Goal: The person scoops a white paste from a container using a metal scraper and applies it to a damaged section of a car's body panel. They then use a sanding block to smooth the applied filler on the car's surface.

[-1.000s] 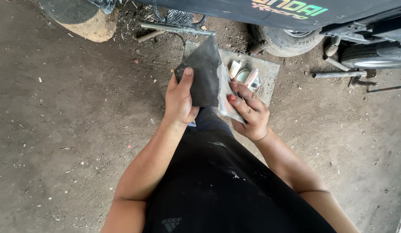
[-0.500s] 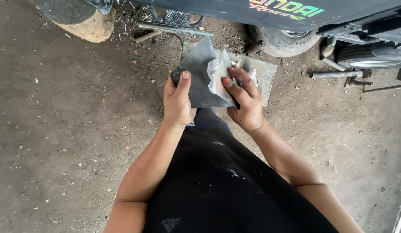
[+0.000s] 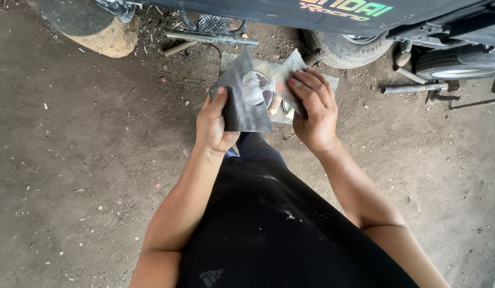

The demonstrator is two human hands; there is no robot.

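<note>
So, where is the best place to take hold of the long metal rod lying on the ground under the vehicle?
Probably the bare middle of the metal rod, coming from above with the fingers across it. It lies flat on the dirt floor, and its right end sits close to the grey slab.

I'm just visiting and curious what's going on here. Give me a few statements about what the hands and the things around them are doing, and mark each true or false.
1. The left hand grips a dark grey sheet. True.
2. The right hand rests flat on the ground. False: it is raised, holding a lighter crumpled piece against the sheet.
3. A tyre lies on the dirt beyond the hands. True.
4. The sheet lies spread on the dirt floor. False: it is held up in the air.
</note>
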